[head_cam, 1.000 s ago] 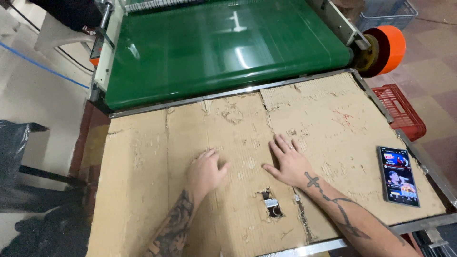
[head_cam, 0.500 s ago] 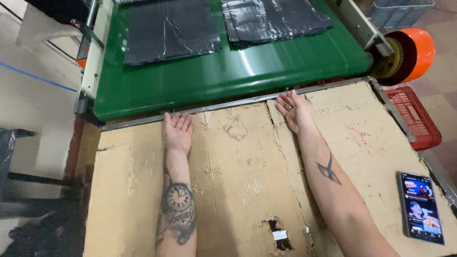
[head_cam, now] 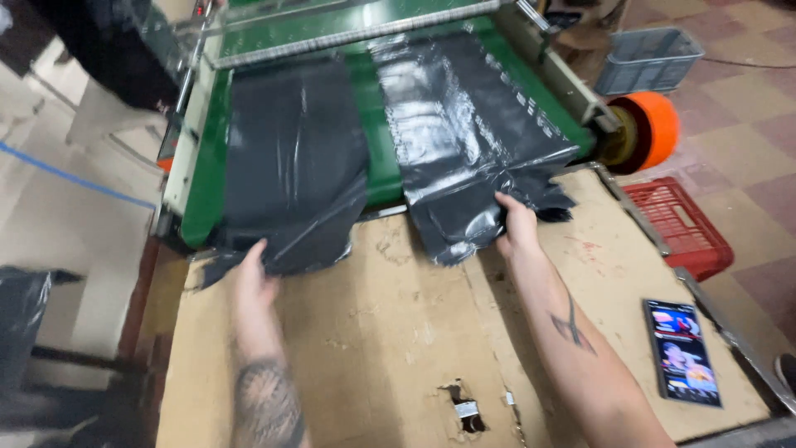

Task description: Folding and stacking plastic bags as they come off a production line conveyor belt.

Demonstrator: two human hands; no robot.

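1. Gripping the near edge of one black plastic sheet (head_cam: 290, 166), the left hand (head_cam: 253, 278) closes on it where it hangs off the green belt (head_cam: 377, 124).
2. Right hand (head_cam: 518, 224) clutches the other black sheet (head_cam: 468, 133), bunched at the cardboard-covered table (head_cam: 390, 332).
3. A phone (head_cam: 681, 353) lies on the table, well to the right.

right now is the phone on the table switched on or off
On. The phone lies flat, face up on the cardboard table top beside the right forearm, and its screen is lit with colourful images.
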